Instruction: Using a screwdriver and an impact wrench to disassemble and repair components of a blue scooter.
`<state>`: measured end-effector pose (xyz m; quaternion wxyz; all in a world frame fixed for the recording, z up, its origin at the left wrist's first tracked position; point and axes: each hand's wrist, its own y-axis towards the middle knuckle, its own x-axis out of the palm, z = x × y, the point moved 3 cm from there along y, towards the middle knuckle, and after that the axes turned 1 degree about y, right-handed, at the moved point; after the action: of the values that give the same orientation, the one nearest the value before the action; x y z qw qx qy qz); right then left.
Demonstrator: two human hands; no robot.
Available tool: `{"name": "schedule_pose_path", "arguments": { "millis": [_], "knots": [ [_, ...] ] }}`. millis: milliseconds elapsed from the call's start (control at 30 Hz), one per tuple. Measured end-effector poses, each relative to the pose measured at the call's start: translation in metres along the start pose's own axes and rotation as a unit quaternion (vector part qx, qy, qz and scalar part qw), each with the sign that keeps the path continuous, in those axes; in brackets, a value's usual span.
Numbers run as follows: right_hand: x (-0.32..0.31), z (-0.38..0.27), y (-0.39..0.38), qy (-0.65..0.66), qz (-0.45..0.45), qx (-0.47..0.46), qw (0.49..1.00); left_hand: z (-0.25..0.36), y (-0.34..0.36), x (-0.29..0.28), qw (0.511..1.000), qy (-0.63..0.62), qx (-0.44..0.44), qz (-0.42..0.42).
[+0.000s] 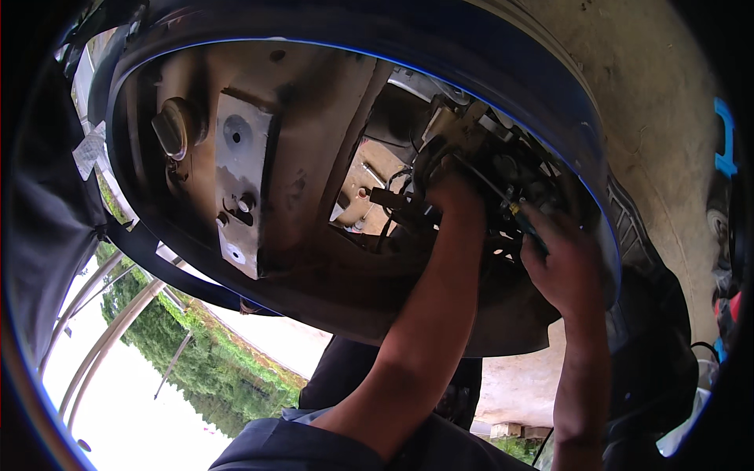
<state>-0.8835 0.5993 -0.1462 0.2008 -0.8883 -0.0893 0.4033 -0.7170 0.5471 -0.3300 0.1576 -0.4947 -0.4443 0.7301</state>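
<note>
My right hand [561, 255] is closed round the dark green handle of a screwdriver [488, 182]. Its thin metal shaft points up and left, in among dark parts inside the opening of a blue vehicle body. My left hand [455, 191] reaches deep into that same opening, beside a curved dark hose [426, 161]. Its fingers look curled there, mostly hidden in shadow, and what they grip cannot be made out. The screwdriver's tip lies close to the left hand's fingers. A dark rectangular-ended part [386, 198] sticks out left of the left wrist.
A blue body edge [353, 51] curves round the opening. Left of my hands is a dirty metal panel with a pale bracket [236, 141] and a round knob-like part [173, 129]. Concrete floor [640, 133] lies at the right; trees [212, 377] show at lower left.
</note>
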Motion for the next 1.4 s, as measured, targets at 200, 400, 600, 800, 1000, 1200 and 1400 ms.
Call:
{"name": "schedule_pose_path", "arguments": {
  "millis": [200,400,600,800,1000,1200,1400],
  "knots": [
    [0.011,-0.001,0.020,-0.017,-0.014,-0.015,1.000,0.002,-0.001,-0.021,0.992,0.123,0.001,0.006],
    [0.014,0.008,0.022,-0.018,-0.024,-0.009,1.000,-0.011,0.005,-0.005,0.995,0.094,0.008,0.037],
    [0.015,0.029,0.031,0.017,-0.024,-0.041,0.999,-0.007,-0.005,-0.011,0.992,0.111,0.017,0.061],
    [0.006,0.029,0.038,0.030,-0.053,-0.063,0.996,-0.007,-0.007,-0.003,0.987,0.112,0.028,0.112],
    [0.005,0.026,0.036,0.048,-0.086,-0.012,0.995,-0.015,0.006,0.014,0.929,-0.205,0.094,0.292],
    [0.009,0.030,0.017,0.056,-0.048,0.016,0.997,-0.007,-0.007,0.017,0.823,-0.545,-0.002,0.158],
    [0.024,0.026,-0.021,0.117,-0.020,0.088,0.989,-0.009,-0.003,0.023,0.790,-0.595,0.035,0.143]
  ]
}}
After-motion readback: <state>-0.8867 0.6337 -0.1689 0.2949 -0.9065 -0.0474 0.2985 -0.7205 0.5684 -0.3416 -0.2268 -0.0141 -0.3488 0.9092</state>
